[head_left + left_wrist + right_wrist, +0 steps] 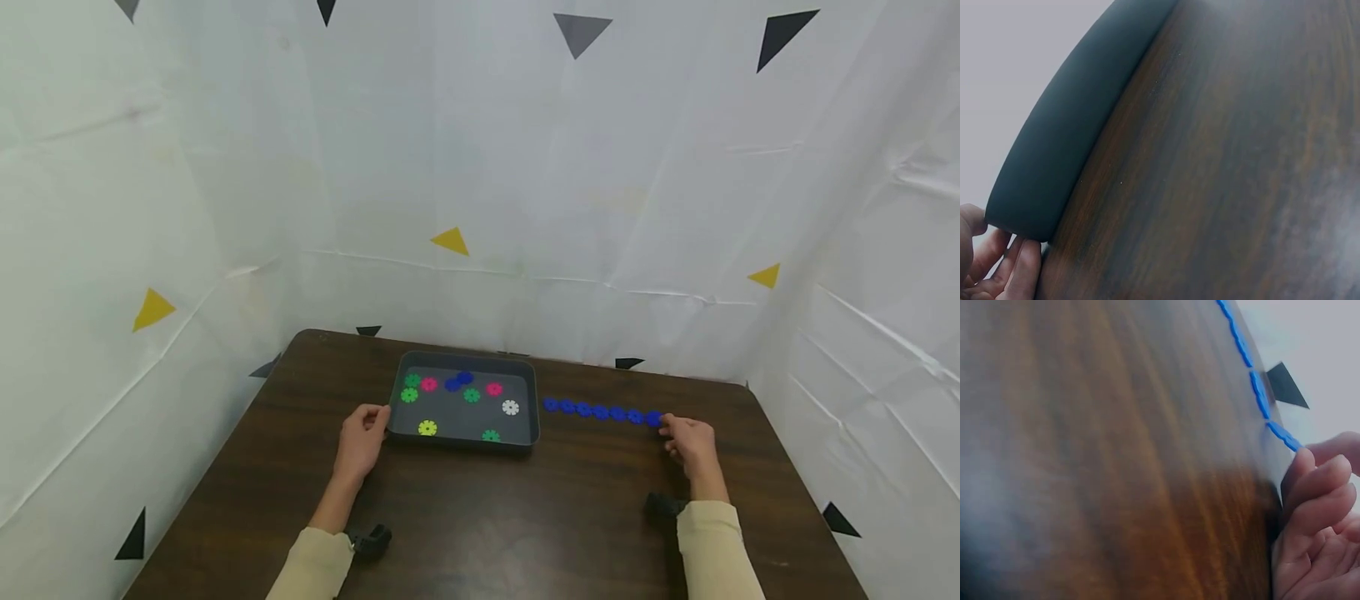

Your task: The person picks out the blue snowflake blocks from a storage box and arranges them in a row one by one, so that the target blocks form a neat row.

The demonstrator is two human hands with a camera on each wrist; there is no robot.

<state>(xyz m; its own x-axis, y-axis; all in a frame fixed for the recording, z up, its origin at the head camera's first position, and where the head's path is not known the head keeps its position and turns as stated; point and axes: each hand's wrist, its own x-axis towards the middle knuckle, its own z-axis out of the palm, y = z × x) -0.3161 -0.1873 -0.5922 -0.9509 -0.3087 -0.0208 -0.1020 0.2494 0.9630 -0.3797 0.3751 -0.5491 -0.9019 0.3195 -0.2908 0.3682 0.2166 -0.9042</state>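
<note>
White sheeting point(480, 150), printed with black, grey and yellow triangles point(452, 241), is hanging behind and along both sides. Before it, a dark wooden table point(585, 500) is filling the lower view, its surface catching a pale glare. Toward the table's far side, left of its middle, a dark grey tray point(463, 443) is sitting. Just right of the tray, a row of seven blue discs point(602, 412) is running end to end across the wood. Near the tray's front left corner, the person's left hand point(360, 437) is gripping its side with thumb and fingers. Their right hand point(690, 440) is pinching the row's rightmost disc point(654, 418), which is meeting its neighbour at an angle in the right wrist view. Each wrist is wearing a black device point(371, 542). Inside the tray, loose discs point(427, 427) are lying scattered: four green, two pink, two blue, one yellow and one white.
</note>
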